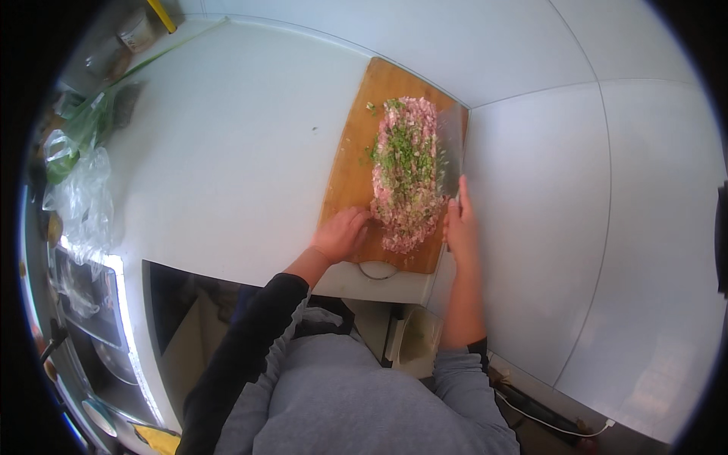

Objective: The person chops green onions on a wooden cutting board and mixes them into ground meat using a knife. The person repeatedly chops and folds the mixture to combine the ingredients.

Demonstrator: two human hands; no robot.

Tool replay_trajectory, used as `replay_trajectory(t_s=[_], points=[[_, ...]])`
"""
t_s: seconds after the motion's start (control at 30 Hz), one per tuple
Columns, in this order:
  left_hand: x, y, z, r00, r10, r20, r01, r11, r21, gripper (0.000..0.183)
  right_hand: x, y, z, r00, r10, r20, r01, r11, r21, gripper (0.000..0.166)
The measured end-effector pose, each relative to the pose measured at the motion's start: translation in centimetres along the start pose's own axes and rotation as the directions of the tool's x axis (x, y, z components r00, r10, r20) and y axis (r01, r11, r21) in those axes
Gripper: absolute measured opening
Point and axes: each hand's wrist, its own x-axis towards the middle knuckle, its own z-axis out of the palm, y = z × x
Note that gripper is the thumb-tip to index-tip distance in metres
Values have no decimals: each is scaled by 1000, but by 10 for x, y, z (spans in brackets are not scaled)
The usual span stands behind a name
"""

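Note:
A wooden cutting board lies in the corner of the counter. On it spreads a long heap of minced meat, with chopped green herbs or scallions over its middle. My right hand grips a broad-bladed kitchen knife, its forefinger stretched towards the blade. The blade is slightly blurred and stands along the heap's right side, close to the wall. My left hand rests at the board's lower left with curled fingers, close to the near end of the meat. Its fingertips are partly hidden.
Tiled walls rise behind and right of the board. Pale countertop stretches leftward to clear plastic bags and a jar. A cutout in the board holds a metal ring handle. Below the counter edge is an open bin.

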Motion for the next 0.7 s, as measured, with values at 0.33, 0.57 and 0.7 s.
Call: replay_trajectory(t_s=[0.33,0.57,0.7], points=[[14,1,-7,1000,-6,-1,6,1000,4,35,24,43,12,975,-189,-115,159,959,-235,64],[11,5,-5,1000,11,-4,-11,999,41,35,15,41,17,923,-282,-263,224,947,-230,63],[15,5,-8,1000,28,-5,-28,999,30,34,42,70,19,980,-167,-110,156,982,-103,62]])
